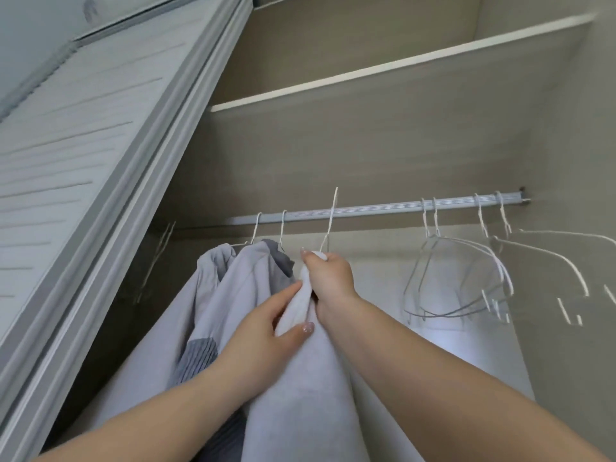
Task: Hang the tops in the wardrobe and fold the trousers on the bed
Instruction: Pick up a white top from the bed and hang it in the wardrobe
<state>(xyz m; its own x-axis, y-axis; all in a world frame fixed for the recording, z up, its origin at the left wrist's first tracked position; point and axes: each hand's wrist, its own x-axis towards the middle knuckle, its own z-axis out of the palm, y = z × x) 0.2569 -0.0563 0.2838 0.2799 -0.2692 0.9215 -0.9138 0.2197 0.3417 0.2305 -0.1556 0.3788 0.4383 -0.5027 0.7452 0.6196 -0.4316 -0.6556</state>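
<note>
Light: soft, even daylight is filling the wardrobe (400, 135) | Shadows: faint | Blur: empty wire hangers (466, 278) are smearing | Distortion: wide-angle lens is bending edges

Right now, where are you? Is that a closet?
Yes, most likely the inside of a wardrobe. A metal rail runs across it with empty wire hangers and tops hanging from it, a shelf sits above, and a slatted door stands at the left.

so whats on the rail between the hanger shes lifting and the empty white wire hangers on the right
Nothing: the grey metal rail is bare between the raised hanger and the empty hangers, per the head view.
</note>
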